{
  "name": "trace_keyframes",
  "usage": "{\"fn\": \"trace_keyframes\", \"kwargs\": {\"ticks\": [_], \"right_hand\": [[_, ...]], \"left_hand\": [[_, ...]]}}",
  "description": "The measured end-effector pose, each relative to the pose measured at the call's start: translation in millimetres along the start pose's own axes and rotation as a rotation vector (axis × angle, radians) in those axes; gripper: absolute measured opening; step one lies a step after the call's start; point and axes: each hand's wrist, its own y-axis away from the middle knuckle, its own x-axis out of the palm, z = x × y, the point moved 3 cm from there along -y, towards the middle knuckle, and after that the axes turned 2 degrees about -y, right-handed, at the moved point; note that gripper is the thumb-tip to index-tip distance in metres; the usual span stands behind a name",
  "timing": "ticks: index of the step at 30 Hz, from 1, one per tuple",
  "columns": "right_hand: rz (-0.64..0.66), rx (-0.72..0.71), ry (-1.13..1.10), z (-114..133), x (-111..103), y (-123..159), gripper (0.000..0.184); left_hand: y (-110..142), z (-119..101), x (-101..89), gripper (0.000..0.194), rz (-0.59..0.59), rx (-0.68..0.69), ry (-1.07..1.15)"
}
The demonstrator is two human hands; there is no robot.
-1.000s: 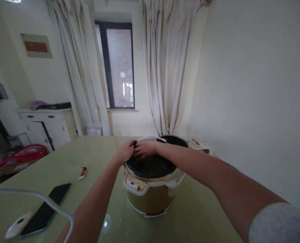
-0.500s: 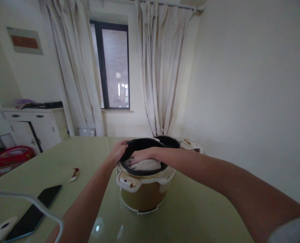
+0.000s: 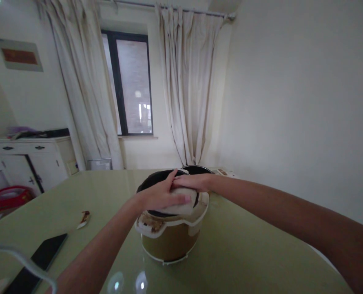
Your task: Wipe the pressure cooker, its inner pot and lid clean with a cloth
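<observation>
A pressure-cooker-like pot body (image 3: 171,241) with a white base and brownish-gold side stands on the table, its dark rim (image 3: 153,177) partly covered by my hands. At its mouth is a pale cloth (image 3: 180,206), bunched up. My right hand (image 3: 193,182) reaches in from the right and grips the cloth from above. My left hand (image 3: 160,196) lies against the cloth from the left, thumb stretched across its front and fingers pointing upward, close to the right fingers. The pot's interior is mostly hidden.
Behind the pot stand a dark round pan (image 3: 196,168) and a white appliance part (image 3: 226,173). A black phone (image 3: 37,261), a pale cable (image 3: 25,263) and a small stained scrap (image 3: 83,219) lie left on the green table (image 3: 245,249).
My left hand has left the pot's rim and come right, onto the cloth. The right hand has risen, lifting the cloth toward the rim. The view has shifted slightly.
</observation>
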Motion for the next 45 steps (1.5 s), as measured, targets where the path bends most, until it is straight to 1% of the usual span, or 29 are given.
{"fn": "trace_keyframes", "kwargs": {"ticks": [1, 2, 3, 4, 5, 6, 7, 8, 9, 11, 13, 14, 15, 16, 19, 20, 23, 25, 27, 30, 33, 35, 37, 38, 40, 42, 44, 45], "right_hand": [[0.000, -0.009, 0.002, -4, 0, 4, 0.033], [-0.011, -0.017, 0.001, -9, 0, 10, 0.030], [-0.043, -0.034, -0.008, -14, 0, 19, 0.028], [-0.102, -0.065, -0.010, -20, 1, 30, 0.026], [-0.181, -0.107, -0.008, -25, 3, 43, 0.024], [-0.273, -0.156, -0.004, -29, 6, 58, 0.023], [-0.357, -0.210, 0.008, -31, 12, 73, 0.023], [-0.418, -0.262, 0.033, -33, 20, 87, 0.026], [-0.452, -0.299, 0.075, -34, 32, 100, 0.028], [-0.447, -0.342, 0.196, -37, 58, 116, 0.033], [-0.460, -0.337, 0.289, -43, 81, 120, 0.035], [-0.483, -0.335, 0.317, -46, 90, 120, 0.035], [-0.515, -0.344, 0.332, -50, 97, 118, 0.034], [-0.549, -0.367, 0.341, -53, 101, 116, 0.034], [-0.645, -0.465, 0.346, -56, 102, 111, 0.038], [-0.668, -0.488, 0.338, -55, 99, 110, 0.040], [-0.699, -0.535, 0.284, -48, 89, 109, 0.050], [-0.688, -0.549, 0.271, -43, 83, 106, 0.063], [-0.678, -0.540, 0.315, -39, 78, 101, 0.072], [-0.655, -0.509, 0.409, -36, 74, 95, 0.069], [-0.640, -0.485, 0.443, -34, 67, 95, 0.069], [-0.625, -0.471, 0.445, -32, 63, 97, 0.068], [-0.591, -0.459, 0.440, -30, 60, 100, 0.068], [-0.580, -0.452, 0.434, -30, 60, 101, 0.069], [-0.592, -0.435, 0.402, -30, 61, 104, 0.075], [-0.652, -0.431, 0.352, -32, 64, 108, 0.077], [-0.725, -0.436, 0.323, -35, 69, 111, 0.074], [-0.755, -0.441, 0.325, -36, 71, 112, 0.073]], "left_hand": [[2, -1, 4.5, 0.093, 0.031, -0.024, -0.005], [3, 1, 6.5, 0.092, 0.049, -0.055, -0.029], [3, 5, 6.8, 0.083, 0.072, -0.090, -0.070], [1, 10, 6.4, 0.066, 0.110, -0.127, -0.135], [-1, 15, 6.0, 0.048, 0.157, -0.158, -0.212], [-5, 20, 6.1, 0.035, 0.197, -0.178, -0.284], [-10, 23, 7.7, 0.034, 0.242, -0.187, -0.357], [-15, 26, 11.3, 0.038, 0.291, -0.188, -0.428], [-21, 27, 16.8, 0.041, 0.343, -0.186, -0.492], [-36, 26, 32.3, 0.041, 0.453, -0.168, -0.596], [-52, 21, 49.6, 0.033, 0.531, -0.122, -0.682], [-61, 17, 57.4, 0.027, 0.543, -0.091, -0.708], [-70, 13, 64.5, 0.022, 0.555, -0.056, -0.740], [-79, 10, 70.6, 0.022, 0.566, -0.020, -0.776], [-96, 6, 79.4, 0.039, 0.590, 0.079, -0.908], [-99, 6, 78.6, 0.040, 0.587, 0.108, -0.961], [-98, 9, 66.9, 0.030, 0.556, 0.200, -1.108], [-90, 11, 55.7, 0.029, 0.552, 0.255, -1.183], [-79, 13, 44.0, 0.028, 0.567, 0.274, -1.246], [-61, 16, 23.8, 0.024, 0.566, 0.203, -1.343], [-45, 12, 1.5, 0.022, 0.562, 0.060, -1.406], [-39, 2, -9.9, 0.023, 0.601, -0.031, -1.390], [-34, -9, -14.2, 0.026, 0.695, -0.130, -1.258], [-33, -14, -13.3, 0.028, 0.745, -0.177, -1.155], [-32, -21, -5.1, 0.039, 0.815, -0.254, -0.881], [-35, -22, 9.5, 0.046, 0.839, -0.233, -0.663], [-40, -17, 27.3, 0.041, 0.839, -0.160, -0.572], [-44, -13, 36.5, 0.035, 0.838, -0.118, -0.591]]}}
